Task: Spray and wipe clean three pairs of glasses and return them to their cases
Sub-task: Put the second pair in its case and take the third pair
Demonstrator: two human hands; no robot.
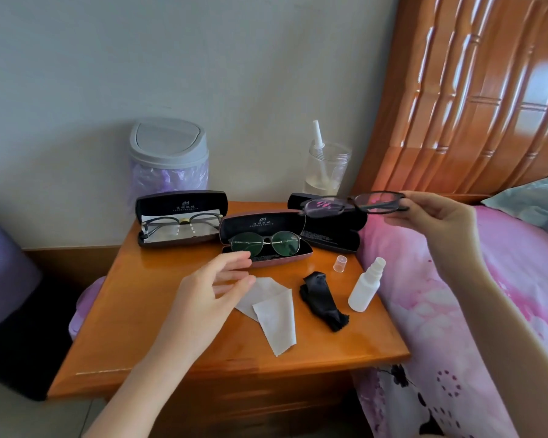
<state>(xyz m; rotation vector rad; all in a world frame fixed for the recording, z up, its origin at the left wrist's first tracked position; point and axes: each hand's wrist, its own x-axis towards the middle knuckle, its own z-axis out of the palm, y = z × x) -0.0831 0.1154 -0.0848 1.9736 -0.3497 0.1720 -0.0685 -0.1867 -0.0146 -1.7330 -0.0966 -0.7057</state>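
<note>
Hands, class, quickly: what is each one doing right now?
Left hand: open, fingers spread above the white wiping cloth, holding nothing.
Right hand: closed on the dark-framed rectangular glasses, held up.

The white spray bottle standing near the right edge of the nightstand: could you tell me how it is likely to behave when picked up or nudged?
The white spray bottle is tall and narrow and stands upright, so a sideways nudge would probably tip it. Its clear cap sits apart on the nightstand, so the nozzle is exposed. It looks like smooth plastic, probably light and a little slippery.
</note>
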